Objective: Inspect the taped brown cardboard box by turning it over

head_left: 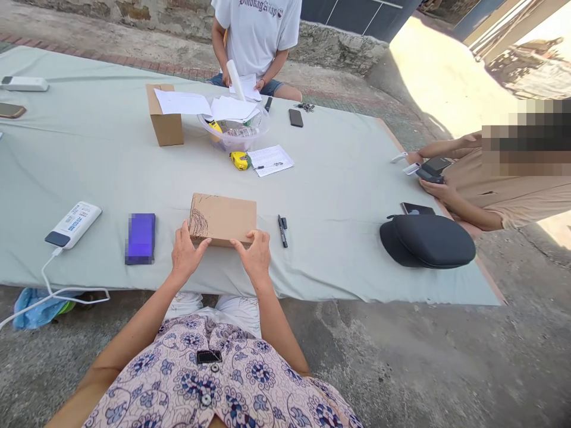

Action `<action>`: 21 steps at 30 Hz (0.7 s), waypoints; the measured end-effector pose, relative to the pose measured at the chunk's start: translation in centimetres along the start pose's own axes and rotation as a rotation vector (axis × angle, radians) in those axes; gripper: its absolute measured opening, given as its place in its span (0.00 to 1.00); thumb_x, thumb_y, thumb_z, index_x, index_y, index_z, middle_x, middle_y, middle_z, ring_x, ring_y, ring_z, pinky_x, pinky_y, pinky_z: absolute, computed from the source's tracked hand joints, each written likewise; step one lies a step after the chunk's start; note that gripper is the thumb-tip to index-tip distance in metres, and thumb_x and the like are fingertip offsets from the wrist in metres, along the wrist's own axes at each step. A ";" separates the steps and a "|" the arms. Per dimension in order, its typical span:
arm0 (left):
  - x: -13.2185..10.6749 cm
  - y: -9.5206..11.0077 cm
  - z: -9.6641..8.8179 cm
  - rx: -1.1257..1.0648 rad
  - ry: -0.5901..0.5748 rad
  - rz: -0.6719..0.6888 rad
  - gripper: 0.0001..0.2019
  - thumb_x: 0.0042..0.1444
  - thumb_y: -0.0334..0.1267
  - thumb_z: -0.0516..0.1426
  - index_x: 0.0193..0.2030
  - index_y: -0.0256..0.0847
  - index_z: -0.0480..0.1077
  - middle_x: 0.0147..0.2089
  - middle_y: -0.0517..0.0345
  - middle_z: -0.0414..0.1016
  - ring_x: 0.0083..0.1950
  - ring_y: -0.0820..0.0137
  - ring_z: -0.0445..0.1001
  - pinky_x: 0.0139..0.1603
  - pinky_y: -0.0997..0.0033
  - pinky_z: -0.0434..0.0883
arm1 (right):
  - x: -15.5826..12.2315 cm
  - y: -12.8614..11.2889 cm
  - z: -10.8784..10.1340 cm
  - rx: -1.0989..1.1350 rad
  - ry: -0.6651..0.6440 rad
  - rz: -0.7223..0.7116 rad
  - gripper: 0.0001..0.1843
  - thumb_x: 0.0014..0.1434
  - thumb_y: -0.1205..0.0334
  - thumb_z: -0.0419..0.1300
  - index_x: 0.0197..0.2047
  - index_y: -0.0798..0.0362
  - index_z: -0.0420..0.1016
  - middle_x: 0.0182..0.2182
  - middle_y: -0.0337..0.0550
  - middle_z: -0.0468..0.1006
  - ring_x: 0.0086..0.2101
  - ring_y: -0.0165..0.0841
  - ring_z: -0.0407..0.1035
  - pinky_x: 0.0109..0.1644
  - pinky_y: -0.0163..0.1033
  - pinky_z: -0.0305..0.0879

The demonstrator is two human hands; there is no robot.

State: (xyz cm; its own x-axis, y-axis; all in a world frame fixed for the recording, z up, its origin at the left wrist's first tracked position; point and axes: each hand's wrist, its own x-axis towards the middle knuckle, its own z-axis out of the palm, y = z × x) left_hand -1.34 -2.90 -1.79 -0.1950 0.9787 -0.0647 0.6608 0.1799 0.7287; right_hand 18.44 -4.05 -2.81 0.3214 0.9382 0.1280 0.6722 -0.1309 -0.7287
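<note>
Cardboard box (227, 213) lies at the near side of the cloth-covered table (339, 178), black scribble on the left part of its top; the left hand (186, 252) grips its near left corner, thumb along the near side; the right hand (256, 254) grasps the near right corner, fingers bent; a black marker (282, 232) lies just right of the box, a purple item (141, 239), partly blurred, to its left; farther left sits a white power bank (75, 224); beyond the box are a yellow tape measure (241, 160) and a printed sheet (273, 160).
</note>
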 end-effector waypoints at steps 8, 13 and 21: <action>0.4 -0.8 -0.2 -0.088 -0.021 0.035 0.31 0.63 0.54 0.53 0.68 0.39 0.62 0.64 0.37 0.65 0.64 0.51 0.68 0.58 0.48 0.73 | 0.2 1.4 -1.1 0.148 -0.103 -0.033 0.15 0.62 0.47 0.60 0.45 0.49 0.70 0.47 0.47 0.71 0.44 0.38 0.71 0.47 0.45 0.71; 0.3 -0.7 0.1 -0.186 -0.037 0.015 0.33 0.62 0.53 0.54 0.69 0.38 0.58 0.68 0.37 0.64 0.71 0.51 0.61 0.68 0.46 0.65 | 0.0 2.4 -2.1 0.355 -0.141 -0.002 0.13 0.63 0.50 0.55 0.44 0.48 0.72 0.45 0.46 0.74 0.46 0.37 0.71 0.44 0.41 0.71; 0.7 -0.7 0.4 -0.257 -0.016 -0.031 0.29 0.60 0.48 0.55 0.66 0.39 0.58 0.67 0.38 0.65 0.70 0.51 0.62 0.70 0.44 0.63 | 0.0 2.3 -2.4 0.429 -0.166 0.049 0.14 0.60 0.49 0.56 0.41 0.50 0.72 0.43 0.45 0.74 0.46 0.37 0.71 0.43 0.40 0.70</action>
State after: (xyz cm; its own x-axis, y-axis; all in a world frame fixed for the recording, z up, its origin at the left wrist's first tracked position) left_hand -1.61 -2.24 -2.62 -0.1994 0.9749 -0.0992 0.4479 0.1807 0.8756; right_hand 21.63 -5.15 -2.85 0.2118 0.9773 0.0024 0.3106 -0.0650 -0.9483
